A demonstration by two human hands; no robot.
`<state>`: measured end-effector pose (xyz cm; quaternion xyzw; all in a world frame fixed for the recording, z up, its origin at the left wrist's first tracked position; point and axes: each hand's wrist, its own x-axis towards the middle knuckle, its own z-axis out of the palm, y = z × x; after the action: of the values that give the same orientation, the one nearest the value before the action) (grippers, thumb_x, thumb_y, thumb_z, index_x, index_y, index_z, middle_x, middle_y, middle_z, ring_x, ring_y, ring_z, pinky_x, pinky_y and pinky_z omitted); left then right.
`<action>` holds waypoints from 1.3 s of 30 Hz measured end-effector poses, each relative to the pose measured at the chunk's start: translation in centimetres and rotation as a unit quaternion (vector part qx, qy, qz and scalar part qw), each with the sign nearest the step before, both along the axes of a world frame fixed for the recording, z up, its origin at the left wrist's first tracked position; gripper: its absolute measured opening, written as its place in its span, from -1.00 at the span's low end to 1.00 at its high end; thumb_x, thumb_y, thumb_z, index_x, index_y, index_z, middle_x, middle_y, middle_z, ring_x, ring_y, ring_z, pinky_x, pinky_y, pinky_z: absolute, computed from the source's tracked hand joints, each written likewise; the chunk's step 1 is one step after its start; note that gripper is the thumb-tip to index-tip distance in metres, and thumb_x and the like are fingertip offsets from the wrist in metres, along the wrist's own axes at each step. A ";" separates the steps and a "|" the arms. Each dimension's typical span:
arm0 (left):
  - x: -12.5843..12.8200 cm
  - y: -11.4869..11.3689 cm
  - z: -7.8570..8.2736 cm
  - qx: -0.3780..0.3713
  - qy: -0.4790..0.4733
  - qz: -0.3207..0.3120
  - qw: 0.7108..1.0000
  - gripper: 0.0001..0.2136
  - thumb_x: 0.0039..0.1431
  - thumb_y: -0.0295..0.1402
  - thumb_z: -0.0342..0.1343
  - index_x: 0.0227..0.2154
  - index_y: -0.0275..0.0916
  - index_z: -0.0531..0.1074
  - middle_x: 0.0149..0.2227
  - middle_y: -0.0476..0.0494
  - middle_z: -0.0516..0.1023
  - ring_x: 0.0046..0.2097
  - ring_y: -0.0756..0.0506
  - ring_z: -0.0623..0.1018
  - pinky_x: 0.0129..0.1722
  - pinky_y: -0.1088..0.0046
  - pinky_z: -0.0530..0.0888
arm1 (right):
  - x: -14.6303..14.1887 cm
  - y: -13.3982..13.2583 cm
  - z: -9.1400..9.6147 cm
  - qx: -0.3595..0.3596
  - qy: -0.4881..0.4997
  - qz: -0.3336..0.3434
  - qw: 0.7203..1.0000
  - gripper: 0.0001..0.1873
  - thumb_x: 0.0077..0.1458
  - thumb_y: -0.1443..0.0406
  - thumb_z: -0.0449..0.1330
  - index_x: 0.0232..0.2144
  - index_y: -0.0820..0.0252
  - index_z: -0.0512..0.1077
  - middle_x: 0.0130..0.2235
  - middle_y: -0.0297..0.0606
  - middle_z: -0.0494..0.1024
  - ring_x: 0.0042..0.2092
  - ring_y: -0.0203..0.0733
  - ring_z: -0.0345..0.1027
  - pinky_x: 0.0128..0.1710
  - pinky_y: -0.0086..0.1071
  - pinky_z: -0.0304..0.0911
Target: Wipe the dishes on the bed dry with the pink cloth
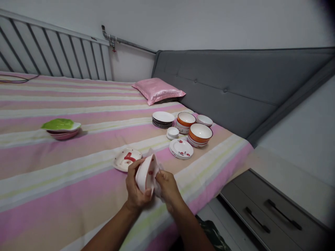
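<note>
My left hand (136,190) grips a white bowl (142,174) with reddish dots, tilted on its side above the bed. Pressed into the bowl's open side is a thin white cloth or tissue (158,186), pinched in my right hand (167,186). Just behind my left hand a cream plate (127,159) with a red cartoon pattern lies on the striped bedspread. Beyond my right hand sits a short stack of white plates with red flowers (181,149).
Orange-rimmed bowls (200,133), another bowl stack (186,120), small white dishes (172,132) and dark-edged plates (163,118) stand near the grey headboard (222,76). A green leaf-shaped dish (58,124) tops others at left. A pink pillow (158,90) lies behind; a drawer cabinet (272,209) is at right.
</note>
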<state>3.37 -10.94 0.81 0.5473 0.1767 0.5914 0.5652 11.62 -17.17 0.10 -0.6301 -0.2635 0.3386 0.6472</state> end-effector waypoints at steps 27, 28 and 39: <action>1.7 0.4 0.2 -0.158 0.120 -0.264 0.944 -0.42 -0.20 -0.33 0.33 -0.01 -0.19 0.37 -0.03 -0.25 0.45 -0.07 -0.23 0.47 -0.18 0.40 0.42 | 4.5 -2.3 1.9 -0.146 -0.341 -0.205 0.906 -0.79 0.07 0.33 -0.06 -0.34 0.15 0.38 -0.45 -0.27 0.48 -0.43 -0.18 0.29 -0.44 -0.41 0.05; 1.7 0.4 0.1 -0.193 0.118 -0.286 0.931 -0.48 -0.14 -0.29 0.30 -0.03 -0.19 0.39 -0.08 -0.24 0.48 -0.15 -0.19 0.51 -0.27 0.43 0.44 | 4.6 -2.5 2.0 -0.162 -0.367 -0.205 0.893 -0.76 0.08 0.34 -0.07 -0.30 0.14 0.39 -0.43 -0.25 0.49 -0.42 -0.16 0.30 -0.45 -0.41 0.03; 1.1 1.3 0.3 -0.306 0.204 -0.373 0.852 -0.75 -0.01 -0.23 0.20 -0.39 -0.36 0.54 -0.42 -0.23 0.58 -0.42 -0.09 0.51 -0.42 0.48 0.39 | 4.2 -2.7 2.0 -0.131 -0.458 -0.049 0.878 -0.69 0.15 0.37 -0.08 -0.13 0.09 0.37 -0.24 -0.27 0.48 -0.21 -0.19 0.33 -0.29 -0.41 0.10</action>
<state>4.47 -9.66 1.12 0.4794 0.2424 0.1273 0.8338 15.82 -19.88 2.14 -0.8058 -0.4524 0.0114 0.3819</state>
